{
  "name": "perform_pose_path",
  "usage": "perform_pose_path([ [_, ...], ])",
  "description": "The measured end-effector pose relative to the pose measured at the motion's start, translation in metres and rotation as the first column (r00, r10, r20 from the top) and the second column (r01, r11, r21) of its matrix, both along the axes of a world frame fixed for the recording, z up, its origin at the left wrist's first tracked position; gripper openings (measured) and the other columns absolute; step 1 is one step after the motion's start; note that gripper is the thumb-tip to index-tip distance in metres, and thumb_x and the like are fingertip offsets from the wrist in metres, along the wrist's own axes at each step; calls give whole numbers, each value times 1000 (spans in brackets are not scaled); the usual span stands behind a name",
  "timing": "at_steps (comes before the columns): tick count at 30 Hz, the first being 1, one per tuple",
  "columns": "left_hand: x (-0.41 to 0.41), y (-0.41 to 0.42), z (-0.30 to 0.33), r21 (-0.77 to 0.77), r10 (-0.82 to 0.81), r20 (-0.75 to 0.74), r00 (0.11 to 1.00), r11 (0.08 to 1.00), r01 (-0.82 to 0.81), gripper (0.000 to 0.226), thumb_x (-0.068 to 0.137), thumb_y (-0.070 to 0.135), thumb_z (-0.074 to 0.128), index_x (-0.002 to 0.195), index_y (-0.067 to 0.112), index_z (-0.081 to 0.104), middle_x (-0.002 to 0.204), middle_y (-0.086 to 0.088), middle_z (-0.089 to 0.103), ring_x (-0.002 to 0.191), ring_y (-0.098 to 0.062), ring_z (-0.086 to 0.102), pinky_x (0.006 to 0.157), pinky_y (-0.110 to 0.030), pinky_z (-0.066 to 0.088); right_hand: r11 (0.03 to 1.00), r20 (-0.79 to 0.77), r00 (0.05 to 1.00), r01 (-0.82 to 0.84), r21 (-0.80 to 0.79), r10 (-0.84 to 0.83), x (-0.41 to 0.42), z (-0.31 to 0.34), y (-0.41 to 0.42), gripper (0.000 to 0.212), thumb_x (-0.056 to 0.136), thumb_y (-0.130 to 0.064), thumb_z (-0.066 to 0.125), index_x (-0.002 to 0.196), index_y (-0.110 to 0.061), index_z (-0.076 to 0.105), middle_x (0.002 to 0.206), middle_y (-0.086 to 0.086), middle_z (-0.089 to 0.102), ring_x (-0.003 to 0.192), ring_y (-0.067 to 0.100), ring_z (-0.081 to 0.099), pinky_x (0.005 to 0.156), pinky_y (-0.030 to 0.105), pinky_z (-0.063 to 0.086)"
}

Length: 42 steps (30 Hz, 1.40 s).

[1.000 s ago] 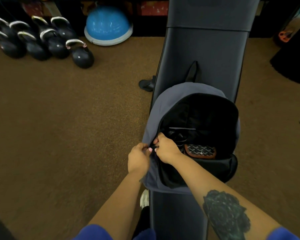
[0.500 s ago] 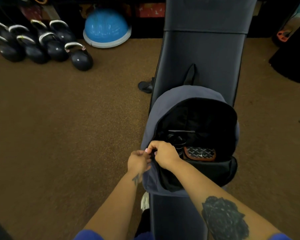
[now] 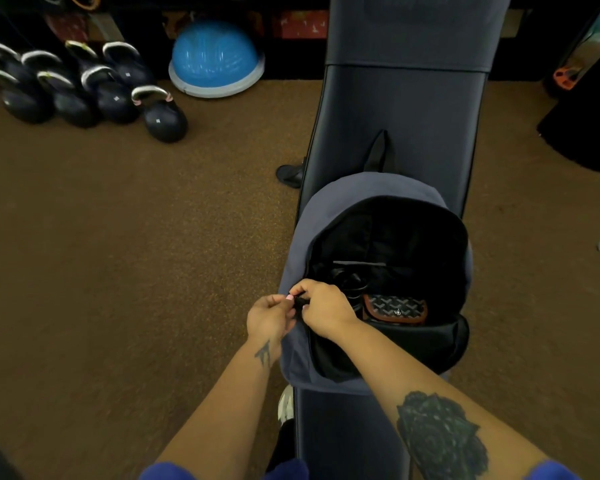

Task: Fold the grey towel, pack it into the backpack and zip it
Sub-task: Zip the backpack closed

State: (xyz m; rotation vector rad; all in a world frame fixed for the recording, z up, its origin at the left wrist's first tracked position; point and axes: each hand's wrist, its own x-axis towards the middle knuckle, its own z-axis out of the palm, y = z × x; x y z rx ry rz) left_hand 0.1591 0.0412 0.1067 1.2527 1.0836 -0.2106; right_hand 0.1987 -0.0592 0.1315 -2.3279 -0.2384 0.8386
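Pinching together at the left edge of the backpack (image 3: 321,216) opening, the left hand (image 3: 269,318) and right hand (image 3: 324,308) meet on a small dark piece that looks like the zip pull, each grip closed on it or on the fabric just beside it; which hand has the pull itself I cannot tell. From the head view, the backpack lies on the black tabletop (image 3: 406,109) with its mouth wide open, a patterned pouch (image 3: 395,308) and dark cords inside. No grey towel shows anywhere, neither in the bag nor outside it. I judge the zip is being worked, not the fold. The next move calls for one hand holding the fabric taut while the other draws the pull along the track.
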Motion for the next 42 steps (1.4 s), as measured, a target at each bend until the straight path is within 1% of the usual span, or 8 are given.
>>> perform_pose_path([
  [3, -1, 1, 2, 118, -6, 46, 999, 993, 1, 11, 86, 8, 62, 88, 11, 52, 71, -5, 57, 62, -12, 54, 46, -16, 46, 1000, 45, 999, 11, -18, -10, -3, 1, 2, 29, 77, -15, 62, 104, -27, 64, 102, 4, 70, 96, 23, 64, 79, 33, 52],
  [8, -5, 6, 8, 263, -153, 78, 985, 956, 128, 19, 84, 7, 62, 80, 20, 49, 74, -2, 58, 67, -14, 52, 65, -29, 42, 992, 197, 978, -53, -115, 75, -5, 0, 10, 16, 88, -19, 56, 104, -18, 59, 101, 11, 69, 95, 32, 64, 77, 37, 50],
  [13, -10, 14, 10, 219, -145, 65, 987, 967, 128, 7, 89, 13, 50, 90, 19, 53, 83, -2, 65, 70, -13, 54, 64, -28, 42, 978, 244, 960, -88, -190, 134, -2, -1, 15, 16, 92, -18, 50, 104, -10, 57, 102, 14, 68, 97, 36, 63, 77, 39, 49],
  [17, -20, 17, 2, 415, -462, -59, 885, 795, 443, 21, 84, 14, 59, 105, 16, 59, 101, -5, 67, 90, -17, 61, 77, -30, 50, 976, 269, 952, -92, -198, 144, -2, 3, 19, 18, 93, -21, 48, 104, -12, 59, 100, 14, 70, 95, 37, 64, 77, 40, 50],
  [23, -8, 10, 7, 616, -554, -253, 793, 539, 574, 16, 89, 21, 48, 98, 18, 62, 90, -7, 67, 82, -27, 63, 65, -34, 50, 965, 371, 906, -118, -235, 202, -4, 3, 20, 18, 96, -21, 46, 104, -13, 59, 100, 9, 71, 94, 30, 66, 83, 38, 45],
  [32, -2, 13, 3, 597, -588, -351, 729, 459, 658, 20, 88, 29, 52, 102, 20, 64, 95, -5, 69, 85, -27, 65, 67, -34, 50, 968, 524, 832, -61, -243, 184, 1, 6, 15, 13, 94, -13, 49, 102, -5, 55, 91, 13, 73, 85, 34, 69, 80, 36, 45],
  [38, -1, 21, 4, 544, -601, -388, 698, 462, 700, 20, 86, 33, 56, 97, 16, 63, 93, -9, 69, 83, -29, 64, 65, -34, 50, 973, 695, 717, 116, -201, 58, 11, 27, 18, 26, 70, -20, 81, 69, -10, 57, 45, 3, 60, 37, 22, 58, 49, 27, 46],
  [42, 0, 24, 7, 515, -626, -403, 667, 448, 731, 23, 87, 33, 57, 97, 14, 64, 91, -10, 69, 82, -30, 65, 65, -35, 51, 964, 744, 666, 159, -213, 55, 28, 48, 15, 28, 67, -21, 82, 67, -10, 57, 40, 1, 56, 33, 22, 54, 50, 26, 43],
])
